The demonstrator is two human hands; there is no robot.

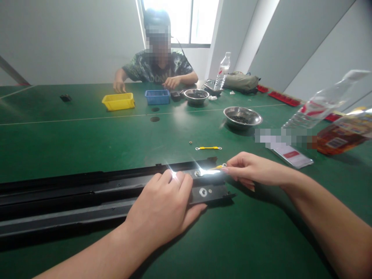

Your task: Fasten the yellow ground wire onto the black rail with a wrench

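Nearest: left hand [162, 207], palm down on the right end of a long black rail [72, 201]. Its fingers [174, 182] lie side by side, flat on the rail's top, with the thumb along the near edge. The hand presses on the rail rather than wrapping it. Glare at the fingertips hides what they touch.

The rail lies across the near part of the green bench [87, 139], running off the left edge and ending just right of centre.

Right hand [250, 170] comes in from the right, thumb and forefinger pinched on a short yellow lead [219, 167]. The lead's ring end sits at a hole on the rail's top, just beside the left fingertips.

A second yellow lead [208, 148] lies loose just beyond the rail, with a small nut [190, 142] near it to the left. A steel bowl [242, 116] of dark parts sits farther back on the right.

At the right edge lie two bottles on their sides, one clear [319, 104], one amber [343, 133].

On the far side, a seated co-worker [158, 66] has both hands on the bench behind a yellow bin [118, 101], a blue bin [157, 97] and another bowl [196, 95]. An upright water bottle [222, 71] stands to the right of them.
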